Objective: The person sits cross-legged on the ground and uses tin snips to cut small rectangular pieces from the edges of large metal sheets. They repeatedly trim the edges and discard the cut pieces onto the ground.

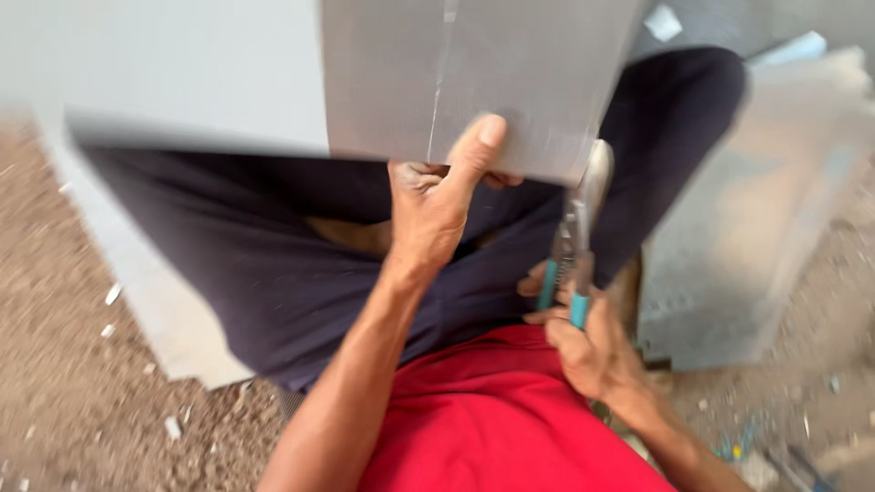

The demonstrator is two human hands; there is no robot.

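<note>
A grey metal sheet (510, 73) with a scribed line fills the top middle, held above my lap. My left hand (437, 196) grips its lower edge, thumb pressed flat on the upper face and fingers curled underneath. My right hand (583, 342) is closed around the teal-handled tin snips (572, 246), whose jaws point up toward the sheet's lower right edge. I cannot tell whether the blades touch the sheet. I sit with dark trousers and a red shirt below.
Another pale sheet (182, 73) lies at the upper left, with a bent piece (173, 319) running down beside my left leg. A folded metal panel (747, 237) stands at the right. Gravel ground with small metal scraps (173, 426) surrounds me.
</note>
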